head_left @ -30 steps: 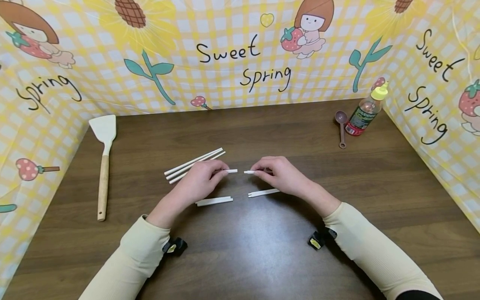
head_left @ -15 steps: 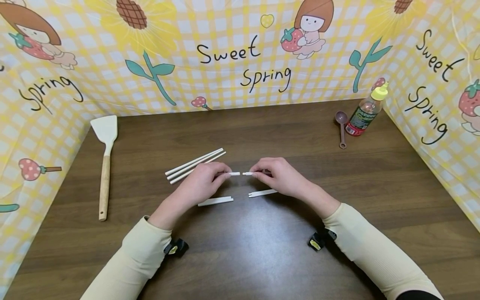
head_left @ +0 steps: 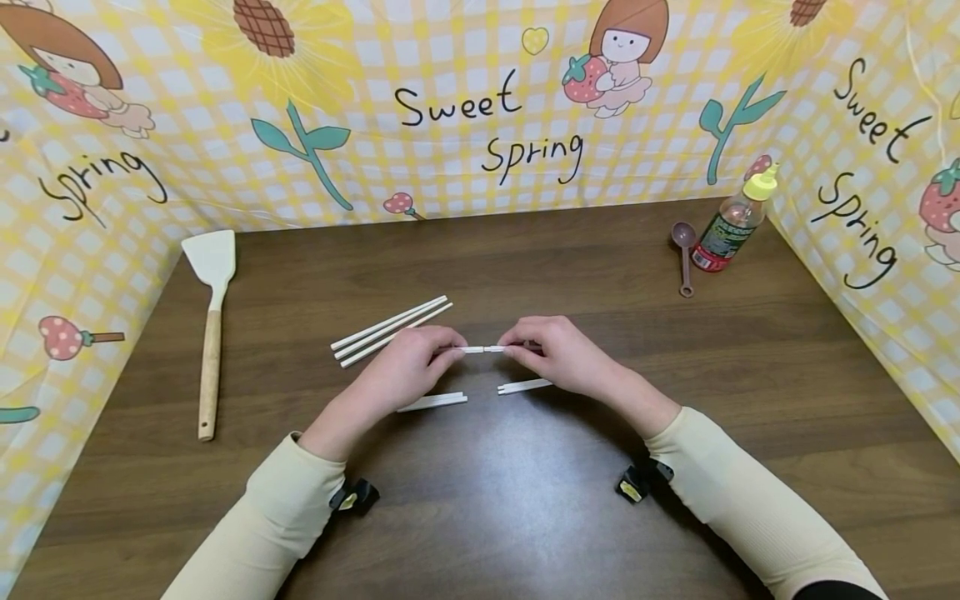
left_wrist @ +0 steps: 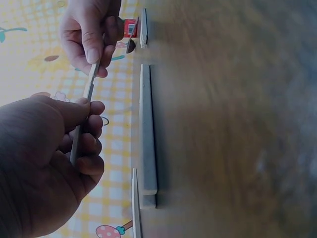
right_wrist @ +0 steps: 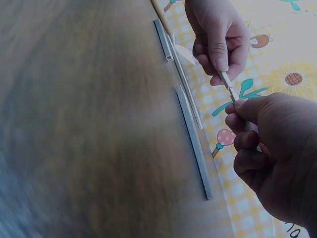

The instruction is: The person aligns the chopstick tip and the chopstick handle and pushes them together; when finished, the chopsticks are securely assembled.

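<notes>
My left hand (head_left: 412, 360) pinches a short white stick (head_left: 472, 350) between thumb and fingers. Facing it, my right hand (head_left: 561, 348) pinches a second short white stick (head_left: 494, 349). The two inner ends are lined up and meet, with a thin dark seam between them. In the left wrist view, the left stick (left_wrist: 76, 141) runs under the curled fingers, and a small step shows where the ends come together. Below the left hand lies a pair of short white sticks (head_left: 438, 402). Another short pair (head_left: 522, 387) lies below the right hand, partly hidden by it.
Several long white sticks (head_left: 390, 322) lie behind the left hand. A white spatula (head_left: 209, 333) with a wooden handle lies at the left. At the back right are a brown measuring spoon (head_left: 684, 250) and a yellow-capped bottle (head_left: 727, 233). Patterned cloth (head_left: 450, 183) encloses the wooden table (head_left: 525, 500).
The gap between the two held sticks has closed until their ends meet. My left hand has moved slightly right; my right hand has barely shifted.
</notes>
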